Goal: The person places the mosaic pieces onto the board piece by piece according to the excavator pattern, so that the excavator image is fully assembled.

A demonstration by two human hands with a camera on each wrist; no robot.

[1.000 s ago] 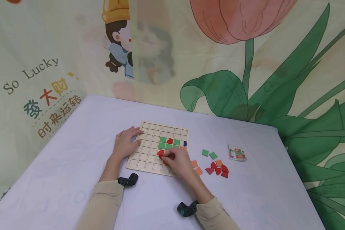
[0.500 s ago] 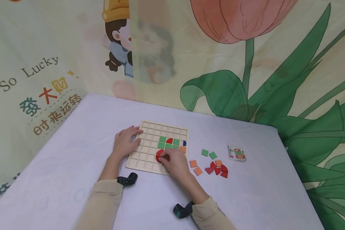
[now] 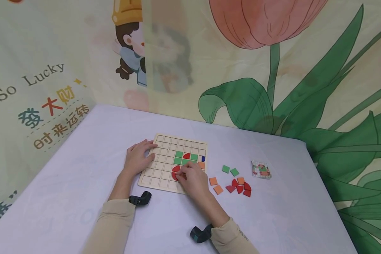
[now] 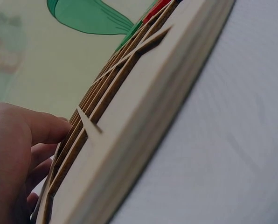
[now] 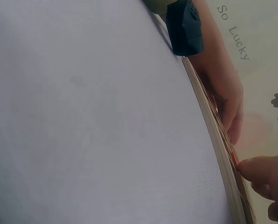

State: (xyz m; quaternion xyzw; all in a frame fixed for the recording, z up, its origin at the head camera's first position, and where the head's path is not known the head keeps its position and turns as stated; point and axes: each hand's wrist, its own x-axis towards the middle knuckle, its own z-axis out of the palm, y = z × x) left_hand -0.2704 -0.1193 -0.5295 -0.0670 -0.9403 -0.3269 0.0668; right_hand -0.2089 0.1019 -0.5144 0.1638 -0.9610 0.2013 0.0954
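Observation:
A wooden grid board [image 3: 165, 155] lies on the white table [image 3: 82, 197]. It holds green squares [image 3: 179, 154], a red quarter-round [image 3: 186, 155], a blue piece [image 3: 204, 158] and an orange square [image 3: 202, 164]. My left hand [image 3: 139, 157] rests on the board's left edge with its fingers stretched over the cells [image 4: 41, 133]. My right hand [image 3: 190, 177] sits at the board's near side, and its curled fingertips [image 5: 262, 170] pinch a red rounded piece [image 3: 175, 173] down in the grid. Part of that piece is hidden under the fingers.
Loose tiles lie right of the board: two green [image 3: 230, 170], orange ones [image 3: 216, 185] and a cluster of red quarter-rounds [image 3: 240, 188]. A small pattern card [image 3: 261, 169] lies further right. Behind the table hangs a printed cloth backdrop [image 3: 273, 70]. The table's right edge [image 3: 324, 190] is near.
My right hand has shifted slightly left and down, setting the red piece into the grid so the red shape looks rounder. My left hand has stayed where it was.

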